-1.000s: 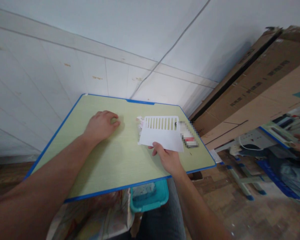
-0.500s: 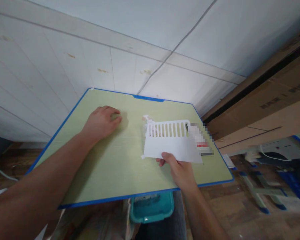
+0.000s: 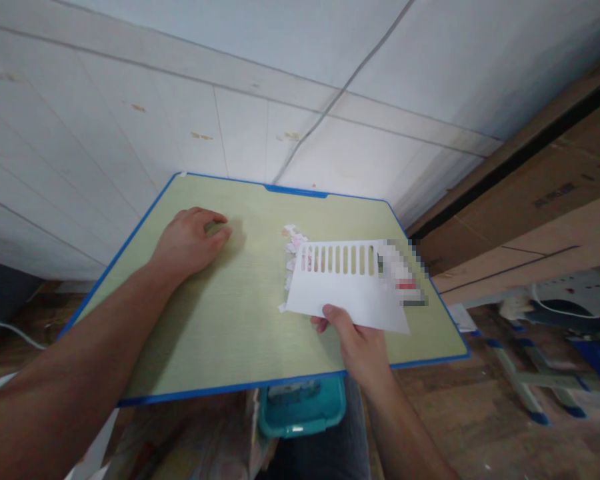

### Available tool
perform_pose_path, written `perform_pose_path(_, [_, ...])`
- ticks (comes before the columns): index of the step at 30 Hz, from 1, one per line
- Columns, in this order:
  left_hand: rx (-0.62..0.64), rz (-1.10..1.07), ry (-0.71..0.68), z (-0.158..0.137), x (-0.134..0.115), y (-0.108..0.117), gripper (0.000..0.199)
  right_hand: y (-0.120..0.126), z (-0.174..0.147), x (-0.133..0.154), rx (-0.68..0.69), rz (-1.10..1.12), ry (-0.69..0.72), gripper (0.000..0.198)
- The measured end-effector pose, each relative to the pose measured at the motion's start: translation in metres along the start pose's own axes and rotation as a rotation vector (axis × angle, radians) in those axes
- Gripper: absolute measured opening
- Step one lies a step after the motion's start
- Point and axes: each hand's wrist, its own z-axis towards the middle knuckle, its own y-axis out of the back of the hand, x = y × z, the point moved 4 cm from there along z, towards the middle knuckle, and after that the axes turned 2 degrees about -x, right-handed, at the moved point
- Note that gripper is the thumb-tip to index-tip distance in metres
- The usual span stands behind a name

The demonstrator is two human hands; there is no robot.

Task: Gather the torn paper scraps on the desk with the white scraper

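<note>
My right hand [image 3: 353, 340] pinches the lower edge of a white sheet of paper [image 3: 340, 293], thumb on top and fingers beneath. A row of long rounded slots is cut along the sheet's far part. Small pale pink and white paper scraps [image 3: 294, 239] lie along its left side, and some pinkish bits show through the leftmost slots. To the left, my left hand [image 3: 190, 237] rests on the yellow-green tabletop [image 3: 240, 320], holding nothing, with its fingers curved and the thumb apart from the forefinger. Whatever lies under the sheet is mostly hidden.
A pixelated item [image 3: 405, 277] lies by the sheet's right end. Blue trim [image 3: 195, 393] edges the table. Below its front edge is a teal plastic bin [image 3: 305, 423]. Cardboard boxes [image 3: 540, 193] stand at the right, and a white panelled wall [image 3: 170, 127] rises behind.
The sheet has shifted slightly right and tilted, so more scraps show beside its left edge. My left hand has moved a little left. My right hand keeps its hold.
</note>
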Motion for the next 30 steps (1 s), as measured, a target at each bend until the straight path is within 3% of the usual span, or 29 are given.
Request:
perform_pose_path(18, [-0.036, 0.032, -0.037, 0.002, 0.005, -0.002, 0.065, -0.002, -0.005, 0.009, 0.048, 0.141, -0.067, 0.028])
perform_pose_path(30, [-0.030, 0.002, -0.032, -0.006, 0.002, 0.000, 0.061, -0.001, -0.010, 0.003, 0.042, 0.109, -0.077, 0.033])
